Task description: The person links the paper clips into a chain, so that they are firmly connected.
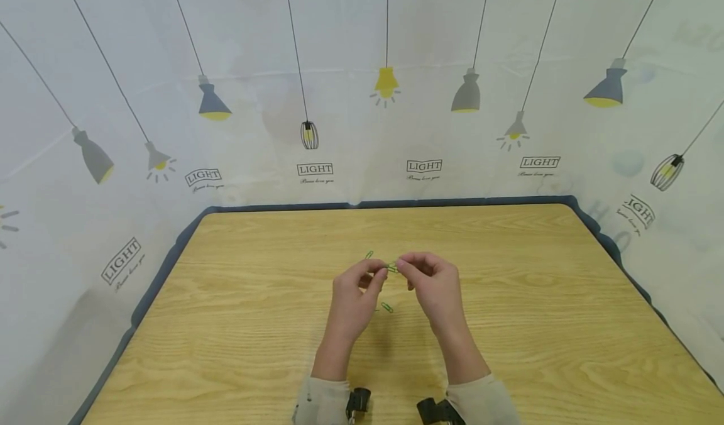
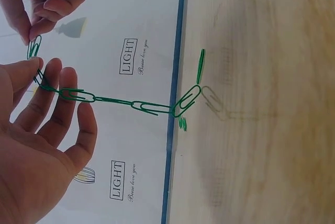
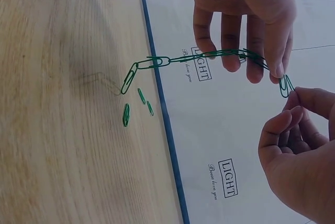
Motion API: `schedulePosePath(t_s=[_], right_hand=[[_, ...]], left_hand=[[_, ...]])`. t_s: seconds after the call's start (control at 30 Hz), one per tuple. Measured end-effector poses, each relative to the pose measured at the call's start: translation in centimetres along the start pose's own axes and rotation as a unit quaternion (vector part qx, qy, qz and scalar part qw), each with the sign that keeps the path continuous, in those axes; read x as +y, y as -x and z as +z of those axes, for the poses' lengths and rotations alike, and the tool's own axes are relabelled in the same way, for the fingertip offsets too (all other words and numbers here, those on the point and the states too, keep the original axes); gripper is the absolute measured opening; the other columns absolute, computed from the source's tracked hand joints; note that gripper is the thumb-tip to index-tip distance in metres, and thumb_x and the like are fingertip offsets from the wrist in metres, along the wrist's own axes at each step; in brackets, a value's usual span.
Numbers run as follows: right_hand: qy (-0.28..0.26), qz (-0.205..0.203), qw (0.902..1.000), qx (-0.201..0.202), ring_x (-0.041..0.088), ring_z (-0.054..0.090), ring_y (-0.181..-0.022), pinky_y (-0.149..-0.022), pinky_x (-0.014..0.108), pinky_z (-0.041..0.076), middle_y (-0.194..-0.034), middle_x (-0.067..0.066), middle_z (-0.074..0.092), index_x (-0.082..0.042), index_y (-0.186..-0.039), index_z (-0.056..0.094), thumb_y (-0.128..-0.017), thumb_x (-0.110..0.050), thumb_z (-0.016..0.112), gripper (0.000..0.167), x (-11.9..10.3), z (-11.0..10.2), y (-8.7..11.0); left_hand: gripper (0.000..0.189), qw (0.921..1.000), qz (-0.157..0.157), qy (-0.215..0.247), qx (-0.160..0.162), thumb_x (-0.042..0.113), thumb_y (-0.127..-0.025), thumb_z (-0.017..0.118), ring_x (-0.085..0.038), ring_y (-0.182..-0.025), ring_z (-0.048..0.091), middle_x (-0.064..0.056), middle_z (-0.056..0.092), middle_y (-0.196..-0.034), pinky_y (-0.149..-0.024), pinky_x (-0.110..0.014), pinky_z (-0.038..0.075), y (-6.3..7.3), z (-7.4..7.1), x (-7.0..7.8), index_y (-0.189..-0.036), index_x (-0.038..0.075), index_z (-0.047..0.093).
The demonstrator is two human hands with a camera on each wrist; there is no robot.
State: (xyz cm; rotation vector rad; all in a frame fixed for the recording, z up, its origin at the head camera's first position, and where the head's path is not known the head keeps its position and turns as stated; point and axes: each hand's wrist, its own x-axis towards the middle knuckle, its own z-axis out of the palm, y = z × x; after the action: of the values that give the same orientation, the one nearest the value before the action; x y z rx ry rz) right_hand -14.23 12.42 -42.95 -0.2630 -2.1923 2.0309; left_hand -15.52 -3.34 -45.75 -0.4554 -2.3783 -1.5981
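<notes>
My left hand (image 1: 352, 296) pinches the top of a chain of green paper clips (image 2: 78, 96) between thumb and index finger. The chain hangs past its other fingers, and its lowest clip (image 3: 129, 79) reaches close to the tabletop. Facing it, my right hand (image 1: 434, 287) pinches a green paper clip (image 3: 286, 87) by one end, between thumb and index fingertip. That clip overlaps the chain's upper end at the left fingertips. Loose green paper clips lie below: one (image 1: 387, 307) nearer me, another (image 1: 369, 254) beyond the left hand.
Both hands are above a wood-grain table (image 1: 254, 324) with a dark blue edge (image 1: 283, 208). Behind it hangs a pale cloth (image 1: 351, 29) printed with lamps. In the right wrist view, several loose paper clips, one (image 3: 125, 115) among them, lie near the chain's lower end.
</notes>
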Motion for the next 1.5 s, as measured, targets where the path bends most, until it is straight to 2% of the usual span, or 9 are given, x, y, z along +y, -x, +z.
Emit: schedulePosePath(t_s=[0.2, 0.7, 1.07, 1.17, 1.37, 1.5], right_hand=[[-0.003, -0.004, 1.0000, -0.003, 0.017, 0.057, -0.074, -0.063, 0.024, 0.045, -0.086, -0.001, 0.068, -0.006, -0.105, 0.078, -0.099, -0.019, 0.077, 0.015, -0.13, 0.04, 0.02], [0.007, -0.007, 1.0000, -0.001, 0.024, 0.059, -0.076, -0.061, 0.024, 0.044, -0.085, -0.001, 0.068, -0.006, -0.103, 0.078, -0.099, -0.019, 0.077, 0.013, 0.10, -0.09, -0.11], [0.024, -0.010, 0.9997, 0.005, 0.023, 0.059, -0.077, -0.058, 0.023, 0.041, -0.084, 0.000, 0.066, -0.006, -0.103, 0.077, -0.100, -0.019, 0.076, 0.013, -0.06, -0.67, -0.32], [0.022, -0.012, 0.9997, 0.004, 0.021, 0.058, -0.077, -0.058, 0.023, 0.040, -0.084, 0.000, 0.065, -0.005, -0.104, 0.077, -0.101, -0.018, 0.075, 0.014, -0.11, -0.81, -0.38], [0.022, -0.018, 0.9996, 0.005, 0.018, 0.059, -0.080, -0.069, 0.024, 0.050, -0.092, 0.001, 0.068, -0.004, -0.106, 0.075, -0.102, -0.016, 0.074, 0.013, -0.06, -0.81, -0.45], [0.028, -0.025, 0.9993, 0.007, 0.018, 0.060, -0.082, -0.071, 0.025, 0.052, -0.092, 0.003, 0.069, -0.005, -0.106, 0.076, -0.101, -0.016, 0.074, 0.012, -0.08, -0.66, -0.32]], left_hand=[[0.012, 1.0000, 0.006, -0.005, 0.004, 0.018, -0.106, 0.068, -0.016, -0.086, 0.073, -0.003, 0.079, -0.105, -0.080, -0.026, 0.061, -0.12, 0.02, -0.11, -0.112, 0.012, 0.077], [0.013, 0.9998, 0.012, -0.014, 0.009, 0.017, -0.106, 0.068, -0.020, -0.094, 0.075, -0.005, 0.080, -0.107, -0.084, -0.029, 0.062, -0.14, -0.11, 0.18, -0.111, 0.010, 0.077], [0.015, 0.9994, 0.013, -0.006, 0.032, 0.020, -0.106, 0.068, -0.019, -0.088, 0.074, -0.005, 0.080, -0.103, -0.081, -0.029, 0.061, -0.28, -0.31, 0.28, -0.110, 0.010, 0.078], [0.015, 0.9997, 0.005, -0.002, 0.025, 0.020, -0.106, 0.068, -0.018, -0.088, 0.074, -0.005, 0.079, -0.102, -0.082, -0.029, 0.061, -0.31, -0.35, 0.34, -0.110, 0.009, 0.077], [0.010, 0.9999, -0.015, -0.007, 0.001, 0.017, -0.106, 0.067, -0.017, -0.089, 0.073, -0.005, 0.078, -0.101, -0.085, -0.033, 0.062, -0.31, -0.29, 0.37, -0.108, 0.011, 0.075], [0.010, 0.9996, -0.021, -0.010, -0.014, 0.016, -0.106, 0.066, -0.017, -0.089, 0.073, -0.006, 0.078, -0.101, -0.086, -0.035, 0.061, -0.31, -0.28, 0.25, -0.108, 0.011, 0.075]])
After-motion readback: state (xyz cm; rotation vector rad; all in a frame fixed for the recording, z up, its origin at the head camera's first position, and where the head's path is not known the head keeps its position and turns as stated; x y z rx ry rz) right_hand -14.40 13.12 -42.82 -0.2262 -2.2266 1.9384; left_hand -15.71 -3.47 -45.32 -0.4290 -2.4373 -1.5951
